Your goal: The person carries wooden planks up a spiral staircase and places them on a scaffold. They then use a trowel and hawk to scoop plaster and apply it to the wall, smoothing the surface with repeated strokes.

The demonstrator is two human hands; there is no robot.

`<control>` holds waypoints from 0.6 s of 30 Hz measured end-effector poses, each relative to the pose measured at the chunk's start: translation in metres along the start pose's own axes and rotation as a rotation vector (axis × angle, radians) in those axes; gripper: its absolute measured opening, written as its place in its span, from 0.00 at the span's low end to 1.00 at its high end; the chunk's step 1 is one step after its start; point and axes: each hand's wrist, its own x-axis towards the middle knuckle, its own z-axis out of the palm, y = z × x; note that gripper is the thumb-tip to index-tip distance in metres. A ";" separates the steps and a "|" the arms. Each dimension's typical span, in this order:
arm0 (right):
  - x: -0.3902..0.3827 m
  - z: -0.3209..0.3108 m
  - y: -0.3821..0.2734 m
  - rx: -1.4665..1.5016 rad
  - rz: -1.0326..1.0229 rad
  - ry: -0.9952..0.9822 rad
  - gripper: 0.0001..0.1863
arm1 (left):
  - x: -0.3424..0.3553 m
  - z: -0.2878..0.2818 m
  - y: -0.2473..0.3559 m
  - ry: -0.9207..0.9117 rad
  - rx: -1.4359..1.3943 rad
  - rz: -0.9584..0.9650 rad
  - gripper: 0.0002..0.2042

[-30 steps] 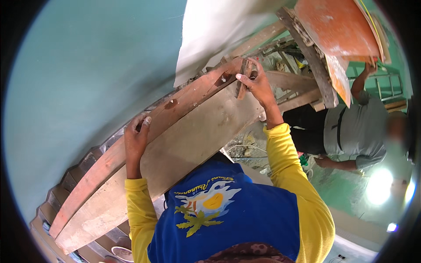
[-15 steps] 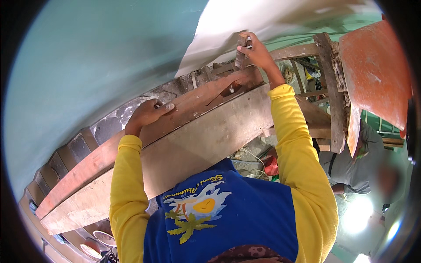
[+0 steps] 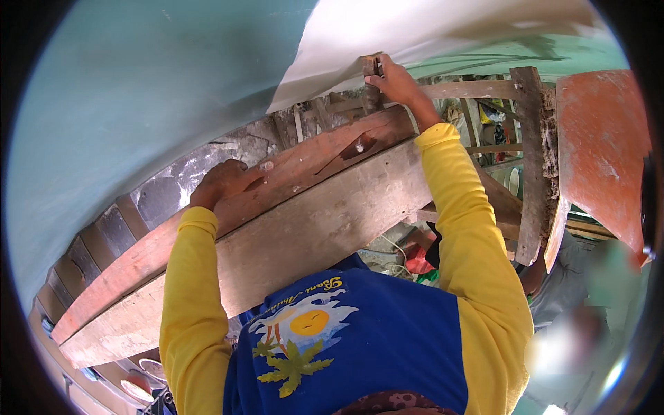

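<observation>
Far left: stair steps [image 3: 111,232], dark and brown, running up behind the boards along the teal wall [image 3: 159,90].

Reddish board [image 3: 304,164] starts low left, rises toward upper center, on edge. Grey-tan board [image 3: 311,205] runs along its near side, thin dark seam between, both tapering to the low-left end.

Left hand [image 3: 218,184]: at the reddish board's top edge, about mid-length, touching, fingers curled over. Fingertips partly hidden, so can't tell if it's clamping or just resting. Board is under it and extends both ways from it. Grey-tan board sits nearer the body, below that hand.

Right of that, near the reddish board's upper-right end: small wooden block [image 3: 371,86], roughly upright, bottom end just beside the top edge. Can't tell if the two touch.

Right hand [image 3: 395,81]: gripping the block from its right side, thumb on the near face. Top of the block sits against the white patch [image 3: 366,31] of wall in view; contact unclear.

Further right, well apart from both hands: rough timber post [image 3: 528,166], then orange sheet [image 3: 602,159] just beside it. Co-worker's grey shirt [image 3: 561,283] below, partly covered.
</observation>
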 end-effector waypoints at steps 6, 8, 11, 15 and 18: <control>0.012 -0.008 0.001 -0.087 0.029 -0.042 0.31 | 0.003 0.004 -0.007 0.038 0.015 0.056 0.35; 0.011 -0.004 0.008 -0.087 0.023 -0.022 0.31 | -0.008 -0.006 0.007 -0.008 -0.021 0.013 0.35; 0.009 -0.007 -0.002 -0.063 0.021 -0.034 0.30 | -0.008 -0.007 0.006 -0.039 -0.036 -0.007 0.34; 0.001 -0.013 0.001 0.111 0.000 -0.091 0.27 | -0.004 0.000 -0.003 0.035 -0.063 0.016 0.36; -0.003 -0.005 -0.003 0.139 -0.017 0.000 0.24 | -0.006 0.001 -0.002 0.038 -0.053 -0.010 0.40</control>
